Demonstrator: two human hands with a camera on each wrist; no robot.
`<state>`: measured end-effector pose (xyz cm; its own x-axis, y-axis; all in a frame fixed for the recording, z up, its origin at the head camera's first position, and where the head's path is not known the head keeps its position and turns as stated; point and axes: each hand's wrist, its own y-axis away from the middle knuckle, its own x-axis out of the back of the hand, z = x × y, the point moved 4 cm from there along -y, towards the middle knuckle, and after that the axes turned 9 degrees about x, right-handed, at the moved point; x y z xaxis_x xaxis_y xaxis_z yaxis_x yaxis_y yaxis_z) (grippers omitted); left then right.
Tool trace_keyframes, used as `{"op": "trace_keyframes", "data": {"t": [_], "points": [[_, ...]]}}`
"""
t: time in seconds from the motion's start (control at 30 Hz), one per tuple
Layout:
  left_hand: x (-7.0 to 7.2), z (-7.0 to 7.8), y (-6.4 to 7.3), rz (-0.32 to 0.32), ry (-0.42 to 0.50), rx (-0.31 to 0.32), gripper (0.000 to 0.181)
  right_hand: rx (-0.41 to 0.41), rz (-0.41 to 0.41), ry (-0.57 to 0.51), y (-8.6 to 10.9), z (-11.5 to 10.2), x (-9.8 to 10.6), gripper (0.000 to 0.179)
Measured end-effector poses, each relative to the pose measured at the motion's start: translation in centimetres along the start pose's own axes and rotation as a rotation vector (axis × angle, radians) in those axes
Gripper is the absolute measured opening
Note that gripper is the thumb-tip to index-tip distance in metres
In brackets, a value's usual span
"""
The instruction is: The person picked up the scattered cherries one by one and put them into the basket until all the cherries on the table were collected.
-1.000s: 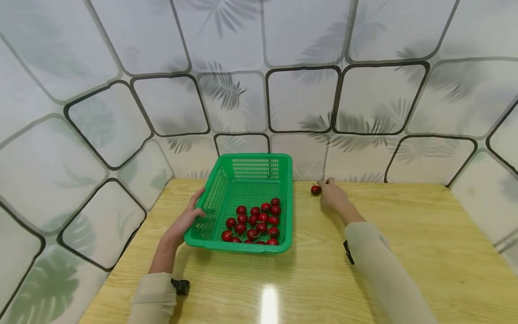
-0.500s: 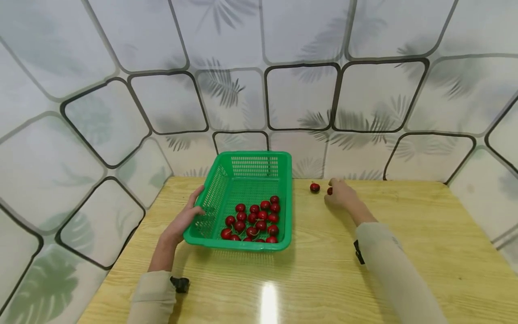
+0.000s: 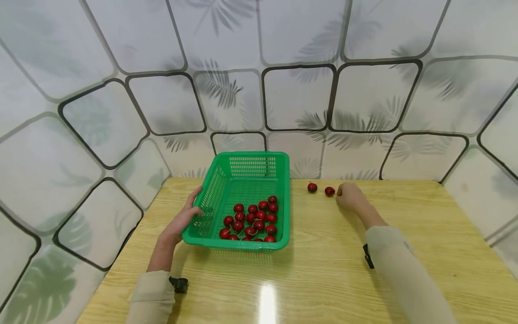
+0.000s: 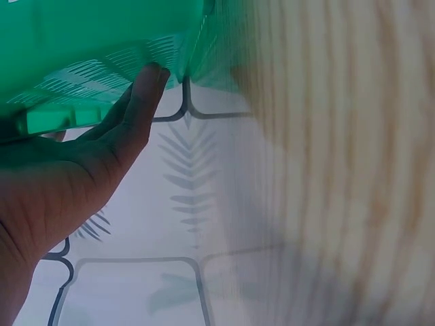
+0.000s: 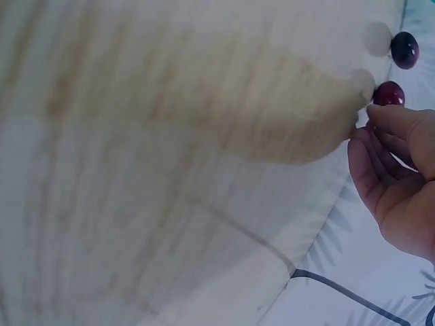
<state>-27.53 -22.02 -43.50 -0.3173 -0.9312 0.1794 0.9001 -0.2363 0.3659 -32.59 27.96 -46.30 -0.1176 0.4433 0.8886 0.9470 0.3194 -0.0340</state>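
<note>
My left hand (image 3: 183, 222) grips the left side of a green plastic basket (image 3: 286, 202), thumb over the rim. In the left wrist view, the left hand (image 4: 81, 170) reaches up against the green basket (image 4: 102, 41). Several dark red cherries (image 3: 260, 215) lie in the basket's near right part. On the table, one cherry (image 3: 312, 187) sits right of the basket, and a second cherry (image 3: 329, 191) sits beside it. Just right of the second cherry is my right hand (image 3: 353, 199), fingers curled. In the right wrist view, its fingertips (image 5: 378, 111) meet close by the second cherry (image 5: 389, 94); whether they pinch anything is unclear.
A light wooden table (image 3: 323, 270) carries everything. A patterned wall covering (image 3: 299, 99) rises right behind the table's far edge and along both sides. The basket's far end stands near that wall.
My right hand has moved rightward, from the first cherry past the second, which now shows fully on the table. My left hand and the basket have stayed in place.
</note>
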Motion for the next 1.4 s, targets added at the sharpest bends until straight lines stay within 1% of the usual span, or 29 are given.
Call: {"op": "trace_keyframes", "data": {"t": [0.07,0.1,0.2,0.27,0.33,0.43,0.53,0.6,0.63,0.7,0.77,0.83,0.93,1.03,1.1,1.17,1.27,1.4], "points": [[0.1,0.0,0.0,0.003,0.002,0.002,0.088,0.016,0.011,0.015,0.1,-0.1,-0.1,0.014],[0.1,-0.1,0.0,0.003,0.004,0.001,0.088,0.023,0.014,0.033,0.1,-0.2,-0.2,0.015],[0.1,-0.1,-0.1,-0.002,0.006,0.002,0.088,0.019,0.016,0.041,0.1,-0.7,-0.2,0.020],[0.1,-0.1,-0.1,-0.001,0.004,0.002,0.088,0.012,0.046,0.031,0.1,-1.4,0.0,0.021],[0.2,-0.1,0.0,-0.003,0.001,0.003,0.088,0.028,0.109,0.011,-0.1,-2.5,0.5,0.021],[0.3,-0.2,0.0,0.007,-0.003,0.008,0.088,0.094,0.243,-0.015,-0.4,-5.5,1.8,0.021],[0.4,-0.2,0.1,0.008,-0.006,0.006,0.088,0.220,0.364,-0.022,-0.7,-9.4,2.9,0.016],[0.4,-0.1,0.1,0.010,-0.004,0.007,0.087,0.296,0.393,-0.007,-0.8,-12.2,3.1,0.013],[0.4,-0.1,0.1,0.011,-0.003,0.006,0.087,0.338,0.393,0.009,-0.8,-13.5,2.9,0.012],[0.4,-0.1,0.1,0.006,-0.006,0.005,0.087,0.417,0.358,0.066,-0.7,-16.1,2.2,0.011],[0.4,-0.1,0.2,0.005,-0.006,0.006,0.087,0.489,0.286,0.141,-0.4,-18.8,1.1,0.011],[0.4,-0.1,0.1,0.003,-0.009,0.001,0.088,0.556,0.193,0.215,-0.1,-21.3,-0.2,0.014],[0.5,0.0,0.1,0.006,-0.015,-0.010,0.088,0.600,0.048,0.334,0.1,-24.3,-2.3,0.029],[0.5,0.0,0.0,0.013,-0.011,-0.014,0.088,0.587,-0.064,0.440,-0.5,-26.1,-4.4,0.042],[0.4,0.0,-0.1,0.010,-0.006,-0.012,0.087,0.570,-0.113,0.492,-1.0,-26.7,-5.8,0.044],[0.3,-0.1,-0.1,0.000,0.000,-0.005,0.087,0.539,-0.158,0.515,-1.6,-27.0,-6.9,0.042],[0.1,-0.2,0.0,-0.009,0.003,-0.002,0.087,0.484,-0.197,0.527,-2.4,-27.0,-8.0,0.036],[0.1,-0.1,0.0,-0.004,0.005,-0.012,0.087,0.425,-0.218,0.513,-3.4,-26.9,-8.4,0.033]]}}
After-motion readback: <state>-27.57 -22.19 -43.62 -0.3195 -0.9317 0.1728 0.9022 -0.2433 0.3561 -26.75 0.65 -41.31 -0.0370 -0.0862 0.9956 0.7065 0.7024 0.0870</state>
